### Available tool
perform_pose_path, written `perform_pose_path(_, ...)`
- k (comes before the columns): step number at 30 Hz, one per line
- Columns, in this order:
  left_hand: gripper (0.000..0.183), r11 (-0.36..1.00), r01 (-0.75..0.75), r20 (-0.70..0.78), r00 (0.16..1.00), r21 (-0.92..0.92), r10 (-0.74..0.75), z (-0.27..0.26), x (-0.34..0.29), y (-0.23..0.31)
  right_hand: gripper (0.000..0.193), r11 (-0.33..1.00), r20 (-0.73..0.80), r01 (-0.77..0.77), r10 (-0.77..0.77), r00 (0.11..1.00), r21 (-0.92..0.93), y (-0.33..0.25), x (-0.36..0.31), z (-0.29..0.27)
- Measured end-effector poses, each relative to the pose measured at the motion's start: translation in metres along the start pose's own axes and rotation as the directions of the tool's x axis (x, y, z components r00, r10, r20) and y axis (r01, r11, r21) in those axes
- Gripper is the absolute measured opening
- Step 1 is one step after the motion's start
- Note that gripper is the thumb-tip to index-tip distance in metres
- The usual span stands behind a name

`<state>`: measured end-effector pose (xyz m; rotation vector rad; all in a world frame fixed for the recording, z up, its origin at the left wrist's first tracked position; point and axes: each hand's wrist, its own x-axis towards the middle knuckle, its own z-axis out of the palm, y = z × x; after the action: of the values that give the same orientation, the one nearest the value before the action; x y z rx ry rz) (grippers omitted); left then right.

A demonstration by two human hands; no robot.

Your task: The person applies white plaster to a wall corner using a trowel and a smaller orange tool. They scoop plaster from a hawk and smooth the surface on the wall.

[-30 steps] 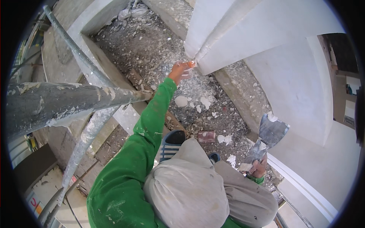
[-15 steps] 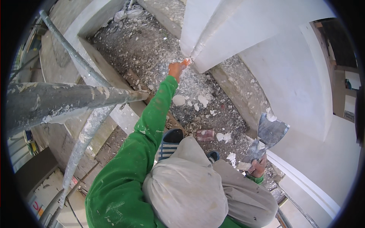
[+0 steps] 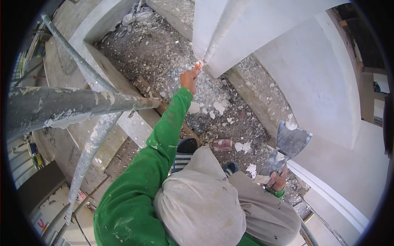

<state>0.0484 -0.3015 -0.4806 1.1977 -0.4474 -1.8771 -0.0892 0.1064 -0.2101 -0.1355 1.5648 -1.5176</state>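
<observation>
Stretched far forward, my left hand [image 3: 189,79] is closed around a small orange tool [image 3: 198,66] smeared with white. Its tip is at the lower corner of a white plastered column [image 3: 221,49]; whether it touches cannot be made out. The tool's exact kind is too small to tell. Low at the right, beside my knee, my right hand [image 3: 278,180] grips the near end of a grey metal plastering plate [image 3: 293,140]. Two broad, flat grey pieces show on it, with white putty [image 3: 291,124] on the far edge and a dab near the middle.
Grey, paint-flecked scaffold pipes [image 3: 82,107] cross the left side close to my left arm. The ground [image 3: 160,53] is strewn with white flakes and rubble. A reddish block [image 3: 222,144] lies before my striped sandals [image 3: 184,155]. A concrete ledge [image 3: 254,96] runs beside the column.
My left hand has shifted slightly back and to the left along with the orange tool, and its wrist has turned a little. The right hand keeps its hold on the plate.
</observation>
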Motion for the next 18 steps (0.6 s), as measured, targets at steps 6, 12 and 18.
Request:
perform_pose_path(6,0.026,0.985,0.022,-0.019,0.999,-0.174,-0.026,0.01,-0.017,-0.011,0.073,1.0,-0.004,-0.009,0.009,1.0,-0.01,0.003,0.002,-0.004)
perform_pose_path(12,0.018,0.989,0.083,-0.004,0.996,-0.121,-0.084,0.012,-0.011,0.001,0.073,0.996,0.013,-0.059,0.06,0.998,-0.066,0.003,0.007,-0.008)
perform_pose_path(18,0.017,0.996,0.08,0.054,0.996,-0.044,-0.078,0.013,-0.014,0.006,0.074,0.997,0.039,-0.063,0.065,0.997,-0.05,0.011,0.022,0.002)
